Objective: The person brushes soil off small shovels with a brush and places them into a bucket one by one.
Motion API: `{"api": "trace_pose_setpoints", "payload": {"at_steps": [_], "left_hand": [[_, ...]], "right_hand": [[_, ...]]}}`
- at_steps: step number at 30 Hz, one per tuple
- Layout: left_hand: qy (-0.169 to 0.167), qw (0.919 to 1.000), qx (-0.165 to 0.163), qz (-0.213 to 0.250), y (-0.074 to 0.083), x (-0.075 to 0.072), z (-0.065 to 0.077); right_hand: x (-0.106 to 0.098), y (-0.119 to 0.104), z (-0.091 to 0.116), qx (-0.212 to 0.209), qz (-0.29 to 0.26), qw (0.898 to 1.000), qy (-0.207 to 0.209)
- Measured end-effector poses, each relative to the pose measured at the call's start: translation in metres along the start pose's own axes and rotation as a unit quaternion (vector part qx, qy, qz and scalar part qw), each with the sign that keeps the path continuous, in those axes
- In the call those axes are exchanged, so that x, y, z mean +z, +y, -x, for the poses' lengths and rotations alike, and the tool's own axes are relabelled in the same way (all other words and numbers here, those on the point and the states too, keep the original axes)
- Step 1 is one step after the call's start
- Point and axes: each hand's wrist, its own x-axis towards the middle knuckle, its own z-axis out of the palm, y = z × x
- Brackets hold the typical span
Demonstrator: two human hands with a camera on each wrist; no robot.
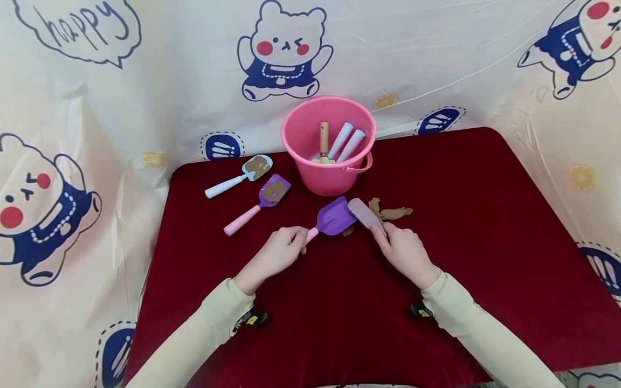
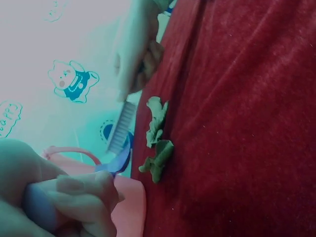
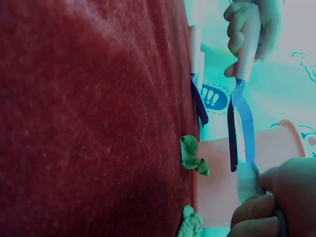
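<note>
My left hand (image 1: 280,250) grips the pink handle of a purple toy shovel (image 1: 335,216), its blade pointing toward the right hand. In my right hand (image 1: 408,254) is a pale pink brush (image 1: 363,210), whose head overlaps the tip of the shovel blade. The left wrist view shows a row of bristles on the brush (image 2: 121,127), facing the blade. Below these tools, soft-looking crumpled brown pieces (image 1: 397,213) lie on the red cloth; a smaller brown bit (image 1: 347,231) peeks out under the blade. Part of the brush handle is hidden by the right fingers.
A pink bucket (image 1: 322,182) stands behind the hands, holding a wooden-handled tool (image 1: 324,137) and two light blue handles (image 1: 350,145). To its left lie a light blue shovel (image 1: 225,186) and another purple shovel (image 1: 242,220), both with brown material on their blades. Printed curtains surround the table (image 1: 485,242).
</note>
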Motion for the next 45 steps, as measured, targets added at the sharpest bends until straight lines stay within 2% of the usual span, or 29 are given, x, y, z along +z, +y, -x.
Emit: {"api": "trace_pose_setpoints", "payload": {"at_steps": [5,8,12,17,22,25,30,33,36,38,45], "left_hand": [[0.034,0.9991,0.023,-0.007,0.001,0.001,0.001],[0.056,0.9970,0.047,-0.027,0.001,0.003,0.001],[0.088,0.9905,0.075,-0.075,0.000,0.008,0.000],[0.102,0.9878,0.089,-0.076,0.000,0.011,0.001],[0.118,0.9849,0.105,-0.071,0.002,0.013,0.002],[0.131,0.9821,0.117,-0.069,0.002,0.014,0.004],[0.143,0.9796,0.123,-0.071,0.001,0.017,0.005],[0.146,0.9793,0.122,-0.069,0.002,0.017,0.004],[0.148,0.9791,0.124,-0.065,0.003,0.017,0.004],[0.149,0.9800,0.120,-0.055,0.004,0.017,0.003],[0.156,0.9839,0.086,-0.017,0.003,0.016,0.005]], "right_hand": [[-0.003,-0.001,0.002,0.000,-0.017,0.997,0.076],[-0.004,-0.002,0.001,-0.013,-0.027,0.995,0.097],[-0.006,-0.007,0.001,-0.038,-0.036,0.997,0.063],[-0.010,-0.016,0.002,-0.070,-0.037,0.997,-0.005],[-0.009,-0.019,0.002,-0.100,-0.038,0.993,-0.041],[-0.008,-0.016,0.002,-0.088,-0.032,0.995,-0.046],[-0.008,-0.011,0.003,-0.045,-0.023,0.998,-0.025],[-0.009,-0.014,0.002,-0.065,-0.038,0.997,-0.019],[-0.008,-0.018,0.000,-0.104,-0.044,0.993,-0.029],[-0.007,-0.018,0.000,-0.112,-0.043,0.992,-0.040],[-0.006,-0.009,-0.002,-0.029,-0.030,0.999,-0.024]]}}
